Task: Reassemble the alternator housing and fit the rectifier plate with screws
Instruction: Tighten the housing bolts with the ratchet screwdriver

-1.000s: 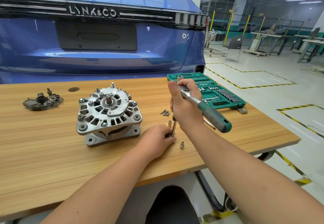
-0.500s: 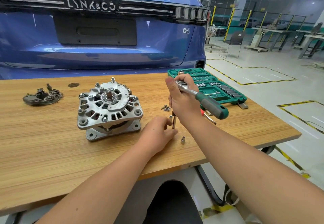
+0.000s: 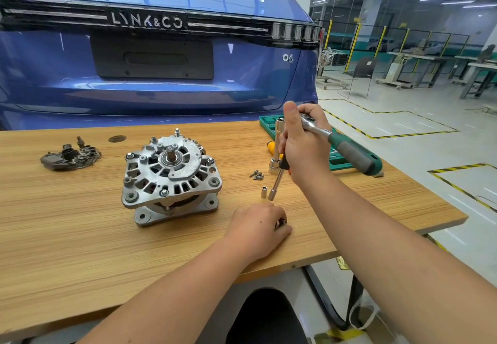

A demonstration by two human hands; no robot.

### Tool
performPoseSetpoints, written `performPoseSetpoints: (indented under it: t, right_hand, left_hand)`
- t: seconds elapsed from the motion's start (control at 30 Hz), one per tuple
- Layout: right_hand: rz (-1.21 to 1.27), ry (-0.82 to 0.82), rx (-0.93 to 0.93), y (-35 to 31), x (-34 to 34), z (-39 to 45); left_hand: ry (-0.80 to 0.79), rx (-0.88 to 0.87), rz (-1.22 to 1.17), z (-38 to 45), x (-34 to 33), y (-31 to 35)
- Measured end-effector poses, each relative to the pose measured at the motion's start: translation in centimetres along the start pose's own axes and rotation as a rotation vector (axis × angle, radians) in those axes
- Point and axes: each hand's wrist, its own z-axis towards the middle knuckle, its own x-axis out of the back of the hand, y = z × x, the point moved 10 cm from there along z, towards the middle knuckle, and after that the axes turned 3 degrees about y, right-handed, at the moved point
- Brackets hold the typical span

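- Wood-grain table (image 3: 80,236) carries everything, with a blue car (image 3: 161,74) behind it at 12 o'clock.
- At the table's 10 o'clock lies the dark rectifier plate (image 3: 70,156), well apart from the housing.
- Near the middle sits the silver alternator housing (image 3: 170,175), shaft end up, on its mounting feet.
- At 3 o'clock from the housing lie a few loose screws (image 3: 256,175); a small socket (image 3: 264,192) stands upright just below them.
- Left hand (image 3: 259,229) rests on the table at 5 o'clock from the housing, fingers curled round a small dark part that is mostly hidden; what it is cannot be told.
- Right hand (image 3: 304,144) grips the head of the ratchet wrench (image 3: 349,152), its extension bar (image 3: 277,185) pointing down to 7 o'clock, tip above the table beside the small socket.
- Behind the right hand, a large socket (image 3: 274,167) stands on the table.
- Green tool case (image 3: 269,121) lies open at 2 o'clock.
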Motion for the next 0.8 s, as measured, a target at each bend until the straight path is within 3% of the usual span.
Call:
performPoseSetpoints:
  t: [0.33,0.5,0.8]
  right_hand:
    - [-0.084,0.011,0.027,0.4,0.9,0.3]
    - [-0.07,0.036,0.023,0.1,1.6,1.2]
    - [-0.11,0.036,0.029,0.8,2.1,1.7]
  left_hand:
    - [-0.016,0.149,-0.118,1.1,-0.1,-2.6]
    - [-0.089,0.174,0.074,1.6,-0.5,-3.9]
    - [-0.111,0.176,0.167,2.7,-0.9,-4.6]
